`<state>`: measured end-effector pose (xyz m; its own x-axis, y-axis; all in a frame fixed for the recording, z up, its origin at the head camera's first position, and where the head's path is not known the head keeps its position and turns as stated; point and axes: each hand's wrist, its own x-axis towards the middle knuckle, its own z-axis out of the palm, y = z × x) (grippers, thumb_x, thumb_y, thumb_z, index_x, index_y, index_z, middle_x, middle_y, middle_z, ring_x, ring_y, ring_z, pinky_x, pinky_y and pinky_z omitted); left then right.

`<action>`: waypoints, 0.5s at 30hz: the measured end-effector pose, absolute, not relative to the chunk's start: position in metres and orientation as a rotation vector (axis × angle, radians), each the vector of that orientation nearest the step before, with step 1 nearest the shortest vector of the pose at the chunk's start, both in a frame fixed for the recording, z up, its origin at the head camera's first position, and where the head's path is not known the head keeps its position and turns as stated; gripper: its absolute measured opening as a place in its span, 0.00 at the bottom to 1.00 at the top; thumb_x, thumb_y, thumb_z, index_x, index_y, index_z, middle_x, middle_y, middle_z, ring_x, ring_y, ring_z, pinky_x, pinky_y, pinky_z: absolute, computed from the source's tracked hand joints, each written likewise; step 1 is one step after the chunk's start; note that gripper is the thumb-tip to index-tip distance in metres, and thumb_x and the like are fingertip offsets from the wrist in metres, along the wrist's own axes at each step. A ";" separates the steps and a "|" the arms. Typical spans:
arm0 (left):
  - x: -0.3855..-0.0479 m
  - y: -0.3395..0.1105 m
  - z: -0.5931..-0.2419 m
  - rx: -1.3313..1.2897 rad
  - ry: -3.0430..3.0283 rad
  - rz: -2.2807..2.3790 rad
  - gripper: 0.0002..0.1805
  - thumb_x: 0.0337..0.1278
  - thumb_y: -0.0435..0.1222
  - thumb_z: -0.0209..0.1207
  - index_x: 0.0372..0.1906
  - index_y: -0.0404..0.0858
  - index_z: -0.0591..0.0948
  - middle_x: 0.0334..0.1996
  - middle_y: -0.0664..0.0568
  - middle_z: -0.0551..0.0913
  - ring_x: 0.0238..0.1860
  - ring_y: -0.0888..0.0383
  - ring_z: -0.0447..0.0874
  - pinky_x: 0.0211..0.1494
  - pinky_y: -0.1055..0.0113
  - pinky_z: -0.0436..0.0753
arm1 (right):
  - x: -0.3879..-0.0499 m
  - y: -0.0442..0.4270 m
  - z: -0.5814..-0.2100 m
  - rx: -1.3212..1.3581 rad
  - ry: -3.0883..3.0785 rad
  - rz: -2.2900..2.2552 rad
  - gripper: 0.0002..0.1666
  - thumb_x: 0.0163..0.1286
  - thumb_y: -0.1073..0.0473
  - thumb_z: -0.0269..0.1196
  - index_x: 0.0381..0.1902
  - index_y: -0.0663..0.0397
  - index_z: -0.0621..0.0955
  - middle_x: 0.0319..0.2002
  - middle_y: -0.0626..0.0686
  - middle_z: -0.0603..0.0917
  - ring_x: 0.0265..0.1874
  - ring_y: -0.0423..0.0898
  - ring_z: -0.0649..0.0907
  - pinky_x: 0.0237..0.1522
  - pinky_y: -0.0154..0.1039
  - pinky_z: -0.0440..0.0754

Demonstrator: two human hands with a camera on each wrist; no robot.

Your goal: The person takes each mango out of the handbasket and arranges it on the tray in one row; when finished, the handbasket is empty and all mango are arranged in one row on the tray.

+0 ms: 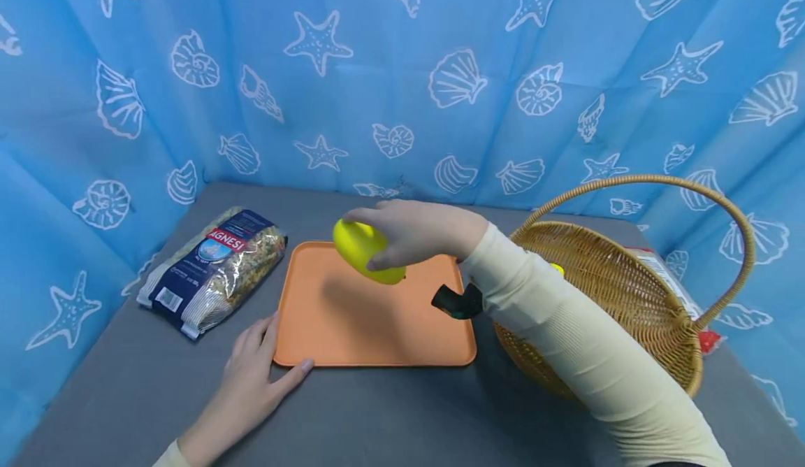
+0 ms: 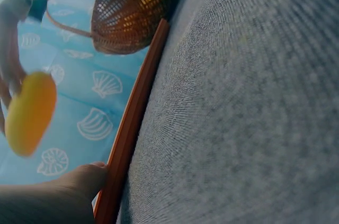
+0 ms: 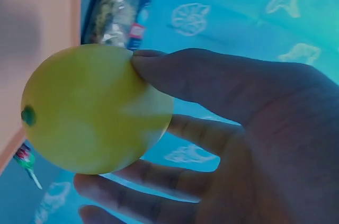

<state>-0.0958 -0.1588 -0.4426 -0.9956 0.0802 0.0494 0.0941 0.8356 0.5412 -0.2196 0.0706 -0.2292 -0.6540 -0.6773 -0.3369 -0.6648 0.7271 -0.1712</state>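
As the left hand (image 1: 253,368) touches the tray (image 1: 314,338), thumb splayed, right hand (image 1: 420,229) hovers above it, pinching a yellow fruit (image 1: 358,247)

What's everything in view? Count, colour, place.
Mango-like fruit: 1, yellow, in the right hand above the tray
Tray: 1, orange, on the table
AGNESI bag: 1, dark blue and clear, left of the tray
Wicker basket: 1, brown, right of the tray
Basket contents: count unclear, yellow, mostly hidden
Package: apparently 1, white and red, behind the basket
Small stick-like item: 1, red and green, beyond the tray
Tablecloth: 1, grey, under everything
Curtain: blue, white shells and starfish, background
Wrist device: 1, dark, at the right wrist
Sleeves: 2, cream, on both arms
Left hand: 1, at the tray's near-left corner
Right hand: 1, holding the fruit
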 end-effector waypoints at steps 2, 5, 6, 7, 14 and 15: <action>-0.095 -0.157 -0.443 -0.137 -3.004 -0.896 0.55 0.54 0.67 0.53 0.73 0.31 0.55 0.67 0.34 0.61 0.68 0.34 0.53 0.59 0.29 0.61 | -0.229 0.062 -0.239 -1.012 2.519 -0.064 0.40 0.64 0.52 0.62 0.72 0.43 0.61 0.53 0.48 0.76 0.46 0.44 0.76 0.46 0.39 0.78; -0.095 -0.154 -0.442 -0.126 -3.032 -0.921 0.55 0.54 0.69 0.51 0.74 0.32 0.55 0.68 0.35 0.60 0.69 0.35 0.52 0.60 0.29 0.60 | -0.240 0.051 -0.254 -0.965 2.482 -0.072 0.40 0.65 0.51 0.62 0.72 0.42 0.61 0.52 0.49 0.76 0.45 0.44 0.77 0.45 0.39 0.79; -0.095 -0.154 -0.441 -0.117 -3.034 -0.929 0.55 0.54 0.69 0.51 0.74 0.32 0.55 0.69 0.35 0.60 0.69 0.35 0.52 0.61 0.30 0.60 | -0.244 0.046 -0.259 -0.957 2.472 -0.076 0.40 0.65 0.51 0.62 0.73 0.41 0.60 0.53 0.49 0.76 0.45 0.44 0.77 0.45 0.39 0.78; -0.095 -0.155 -0.441 -0.112 -3.031 -0.934 0.55 0.54 0.69 0.51 0.74 0.32 0.55 0.69 0.35 0.60 0.69 0.35 0.52 0.61 0.30 0.61 | -0.247 0.041 -0.263 -0.951 2.462 -0.078 0.40 0.65 0.50 0.62 0.73 0.40 0.60 0.54 0.50 0.76 0.45 0.45 0.77 0.45 0.39 0.78; -0.098 -0.160 -0.438 -0.049 -3.060 -0.933 0.56 0.54 0.69 0.51 0.75 0.34 0.52 0.69 0.36 0.59 0.69 0.35 0.51 0.61 0.30 0.61 | -0.260 0.007 -0.292 -0.942 2.418 -0.041 0.41 0.65 0.49 0.61 0.74 0.40 0.59 0.59 0.49 0.74 0.50 0.44 0.74 0.51 0.41 0.75; -0.098 -0.160 -0.438 -0.048 -3.060 -0.934 0.56 0.54 0.69 0.51 0.75 0.34 0.51 0.69 0.36 0.59 0.69 0.35 0.51 0.61 0.31 0.61 | -0.261 0.004 -0.294 -0.932 2.418 -0.040 0.42 0.65 0.49 0.61 0.74 0.40 0.59 0.59 0.49 0.74 0.50 0.44 0.74 0.52 0.41 0.75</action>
<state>-0.0985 -0.1598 -0.4376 -0.9979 0.0455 -0.0471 0.0114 0.8293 0.5587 -0.2612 0.0037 -0.2939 -0.6128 -0.6294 -0.4778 -0.6133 0.7601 -0.2146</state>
